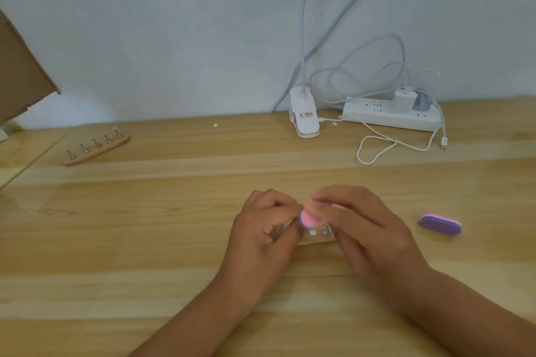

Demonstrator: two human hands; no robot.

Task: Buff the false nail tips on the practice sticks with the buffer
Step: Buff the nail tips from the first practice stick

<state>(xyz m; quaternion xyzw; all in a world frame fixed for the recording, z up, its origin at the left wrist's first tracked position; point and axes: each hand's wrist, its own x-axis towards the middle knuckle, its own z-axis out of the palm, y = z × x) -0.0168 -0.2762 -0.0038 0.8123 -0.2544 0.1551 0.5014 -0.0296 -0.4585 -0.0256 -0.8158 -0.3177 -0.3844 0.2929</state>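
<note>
The pink buffer [308,218] sits at the middle of the near desk [174,269], pinched in the fingers [333,200] of the right hand [362,229], with only its rounded left end showing. Its long axis seems to run back to the right under those fingers. Just to its left, the left hand [261,235] has its fingers curled round 1 metal practice stick [277,232], tilted towards the buffer. The nail tip on it is lost where the 2 hands meet (too blurred to make out), so actual contact cannot be told. The coming stroke turns on this: the stick's tip points right and far into the buffer's exposed end, so the right hand should do the rubbing while the left steadies. Below both lies a small wooden holder [317,237] with 2 metal studs visible. Well to the right a second buffer [441,224], purple on top, rests on the desk. Far left stands another holder [97,148] with 5 sticks, beside a cardboard flap [23,66]. At the far edge are a clip lamp [304,119] and a power strip [388,116].
</note>
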